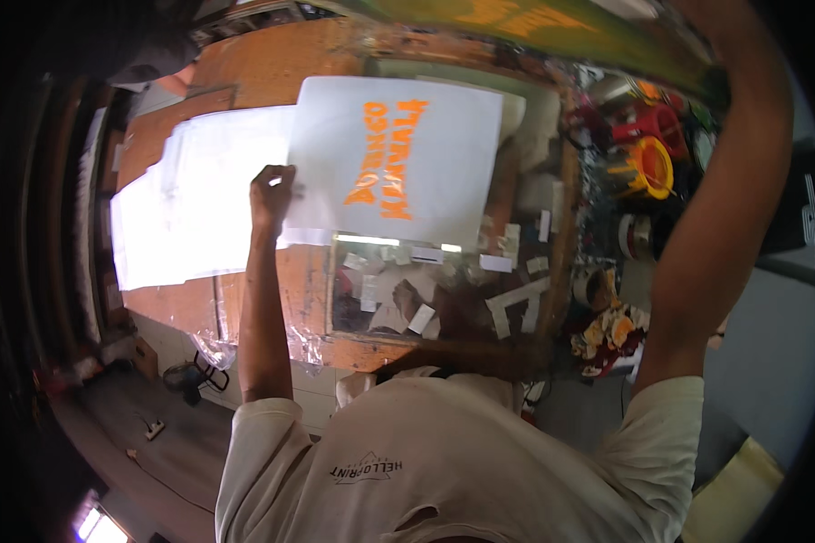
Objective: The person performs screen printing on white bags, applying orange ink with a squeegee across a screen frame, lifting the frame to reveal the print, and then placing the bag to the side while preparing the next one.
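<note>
- Lifting a freshly printed white sheet (398,167) is the step judged to be in hand: the sheet, bearing orange lettering, sits partly over the far edge of the glass printing bed (426,290), which serves as the landmark here.
- Left hand (272,192): fingers closed in a pinch on the sheet's left edge, just beyond the bed's far-left corner. It holds the sheet and nothing else.
- Right hand: out of view. The right forearm (715,208) rises past the bed's right side to the upper frame edge, toward a raised green screen frame (552,27); whether that hand is open or closed cannot be told.
- Next move, as a judgement: carry the sheet clear of the bed without letting the wet orange print touch anything, keeping it flat and supported at one edge.
- Counts:
  - One printed sheet in the hand.
  - One spread of overlapping blank white sheets (199,204) left of the bed on the wooden desk (263,63); the number of layers cannot be told.
  - One glass bed, carrying many white tape tabs (516,303), too jumbled to count.
  - One yellow ink tub (647,167) and one red container (647,122) right of the bed, plus one ink-stained rag (607,330) at its near-right corner.
</note>
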Demonstrator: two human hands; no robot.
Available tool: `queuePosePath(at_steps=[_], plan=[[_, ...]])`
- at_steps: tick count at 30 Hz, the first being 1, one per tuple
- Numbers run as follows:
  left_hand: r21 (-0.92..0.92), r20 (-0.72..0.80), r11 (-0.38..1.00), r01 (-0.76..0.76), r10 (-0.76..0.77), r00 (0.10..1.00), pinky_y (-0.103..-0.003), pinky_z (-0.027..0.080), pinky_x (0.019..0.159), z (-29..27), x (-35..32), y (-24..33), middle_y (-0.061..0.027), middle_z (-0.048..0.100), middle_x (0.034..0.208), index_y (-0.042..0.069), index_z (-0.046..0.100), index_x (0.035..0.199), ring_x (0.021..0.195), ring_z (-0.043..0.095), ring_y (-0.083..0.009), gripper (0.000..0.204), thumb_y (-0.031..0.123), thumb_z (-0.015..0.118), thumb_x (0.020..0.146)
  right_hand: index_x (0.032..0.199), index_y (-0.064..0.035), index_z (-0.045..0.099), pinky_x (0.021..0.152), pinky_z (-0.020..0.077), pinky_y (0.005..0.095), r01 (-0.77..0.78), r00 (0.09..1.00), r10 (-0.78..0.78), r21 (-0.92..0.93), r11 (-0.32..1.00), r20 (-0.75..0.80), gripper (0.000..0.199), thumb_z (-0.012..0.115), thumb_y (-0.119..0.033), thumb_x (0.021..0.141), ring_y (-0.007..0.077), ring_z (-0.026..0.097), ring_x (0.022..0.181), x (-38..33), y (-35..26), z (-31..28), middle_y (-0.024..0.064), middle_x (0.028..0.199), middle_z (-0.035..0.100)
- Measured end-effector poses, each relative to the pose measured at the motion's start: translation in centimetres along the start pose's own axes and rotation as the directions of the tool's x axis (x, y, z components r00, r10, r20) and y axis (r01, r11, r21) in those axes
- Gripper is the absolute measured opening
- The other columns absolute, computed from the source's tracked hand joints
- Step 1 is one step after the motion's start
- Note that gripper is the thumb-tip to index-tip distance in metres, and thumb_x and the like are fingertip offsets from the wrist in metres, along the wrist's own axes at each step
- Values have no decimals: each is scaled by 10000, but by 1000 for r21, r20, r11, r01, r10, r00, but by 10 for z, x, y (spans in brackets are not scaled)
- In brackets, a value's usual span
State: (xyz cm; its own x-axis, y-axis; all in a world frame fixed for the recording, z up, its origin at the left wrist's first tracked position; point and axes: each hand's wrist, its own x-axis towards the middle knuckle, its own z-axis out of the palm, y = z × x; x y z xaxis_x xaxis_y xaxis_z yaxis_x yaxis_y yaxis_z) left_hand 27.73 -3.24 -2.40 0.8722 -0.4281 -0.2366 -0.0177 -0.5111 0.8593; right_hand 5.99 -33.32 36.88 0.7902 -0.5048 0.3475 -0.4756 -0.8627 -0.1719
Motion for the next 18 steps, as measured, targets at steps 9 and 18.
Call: queuePosePath(at_steps=[9, 18], plan=[[693, -622, 714, 99, 523, 583, -460, 501, 937, -166, 14, -36, -215, 631, 1161, 2, 604, 1208, 1059, 616, -402, 405, 186, 742, 873, 1319, -79, 679, 915, 458, 299, -53, 999, 47, 337, 940, 27, 572, 654, -525, 961, 165, 630, 966, -5, 54, 18, 82, 1128, 700], [492, -66, 802, -340, 423, 904, -441, 451, 969, 11, -122, -35, -143, 662, 1117, 80, 711, 1008, 1065, 626, -293, 236, 240, 765, 843, 1309, -57, 670, 920, 468, 290, -20, 999, 12, 233, 972, 36, 571, 618, -523, 983, 154, 616, 1010, -15, 52, 21, 80, 1105, 704]])
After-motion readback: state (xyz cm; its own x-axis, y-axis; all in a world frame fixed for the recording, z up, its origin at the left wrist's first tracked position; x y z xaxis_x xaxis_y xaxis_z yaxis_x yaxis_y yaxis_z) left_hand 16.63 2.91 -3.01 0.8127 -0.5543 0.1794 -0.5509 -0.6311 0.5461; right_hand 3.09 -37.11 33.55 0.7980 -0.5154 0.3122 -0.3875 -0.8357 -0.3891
